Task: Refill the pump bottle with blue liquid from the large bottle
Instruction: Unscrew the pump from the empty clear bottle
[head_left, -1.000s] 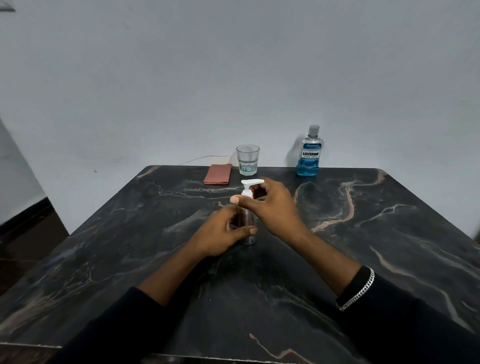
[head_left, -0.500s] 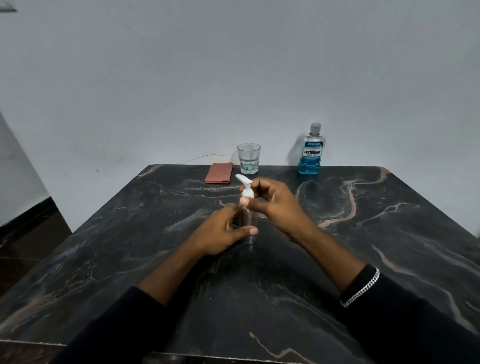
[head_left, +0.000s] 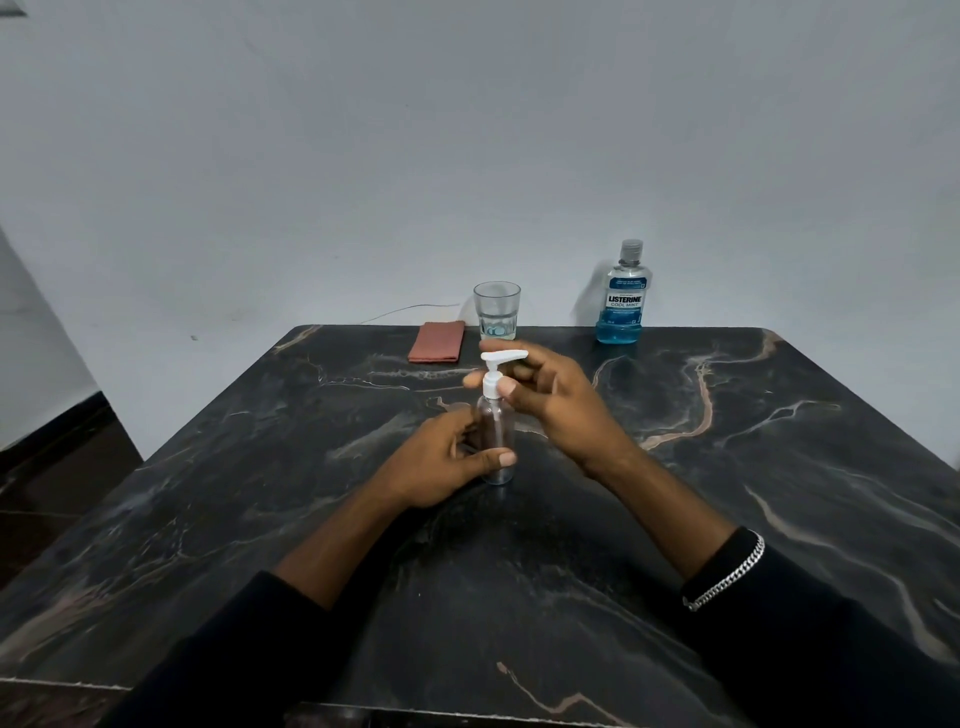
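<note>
Nearest the cam: two dark sleeves (head_left: 249, 649) come in from the bottom edge, w/ a chain bracelet (head_left: 727, 574) on the rt wrist. Both forearms lie over a black marble-look table (head_left: 779, 467) w/ pale tan veins. Mid-table, approx centre of view, stands the pump bottle (head_left: 497, 431): small, clear, looks empty, base on the tabletop, long axis vertical, no visible tilt. The left hand (head_left: 441, 457) grips its lower body from the left side, fingers curled round the back, thumb laid across the front near the base. The white pump head (head_left: 503, 357) sits on the neck; its spout runs horizontal & points to the rt of view, toward the right hand (head_left: 561, 410). That hand comes in from the rt & pinches the white collar under the spout: thumb tip on the near-rt side, a fingertip showing at the far-left side, other fingers loosely bent behind the spout, a bit blurred. No writing or label visible on the pump bottle. Further back, along the far edge: a folded reddish-brown cloth (head_left: 436, 341) lying flat at left; just rt of it a clear glass (head_left: 496, 309), upright, w/ a little clear liquid at the bottom. Well apart to the rt is the large bottle (head_left: 622, 293), upright, cap on, blue liquid in roughly the lower third. Its blue & white label reads "LISTERINE" w/ "COOL MINT" below; the rest of the print is too small to read. Behind is a plain pale wall (head_left: 363, 156) w/ a thin cable (head_left: 410, 310) running left of the glass.
</note>
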